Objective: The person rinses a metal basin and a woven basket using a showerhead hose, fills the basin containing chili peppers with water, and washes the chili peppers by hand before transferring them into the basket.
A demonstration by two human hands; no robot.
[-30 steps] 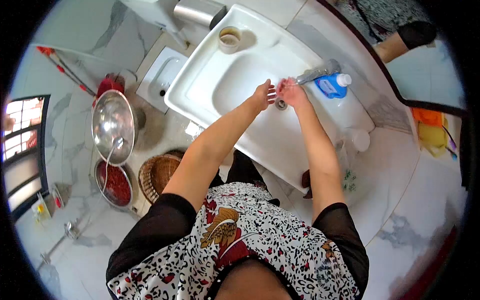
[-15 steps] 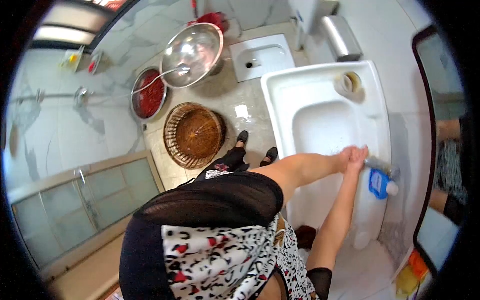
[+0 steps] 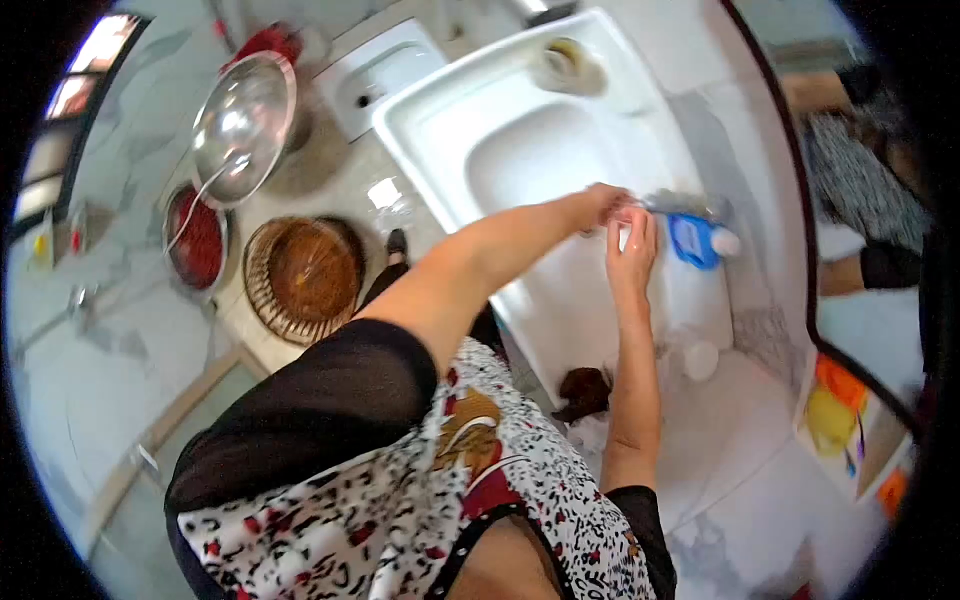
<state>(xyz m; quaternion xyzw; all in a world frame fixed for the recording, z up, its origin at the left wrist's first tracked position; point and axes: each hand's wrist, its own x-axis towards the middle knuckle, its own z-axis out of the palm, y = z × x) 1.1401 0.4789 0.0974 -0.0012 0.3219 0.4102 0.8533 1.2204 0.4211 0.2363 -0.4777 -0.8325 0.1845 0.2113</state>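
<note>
Both of my hands are over the white washbasin [image 3: 550,290], at the silver tap [image 3: 684,206]. My left hand [image 3: 603,204] is at the tap's basin-side end, smeared by motion, so I cannot tell whether it grips the tap. My right hand [image 3: 632,245] is just below it, fingers extended and partly apart, holding nothing I can see. The fingertips of both hands are close together; contact is unclear. Beside the tap stands a bottle with a blue label and white cap [image 3: 696,242].
A cup-like container [image 3: 562,68] sits at the basin's far corner. On the floor are a wicker basket [image 3: 262,285], a basin of red contents [image 3: 195,240] and a squat toilet [image 3: 385,75]. A large metal bowl [image 3: 243,128] stands nearby. A mirror [image 3: 850,200] lines the right wall.
My hands were pressed together by the tap; now they have come apart somewhat, with the right fingers stretched out. The view has turned and shifted, so the basin appears farther left and higher.
</note>
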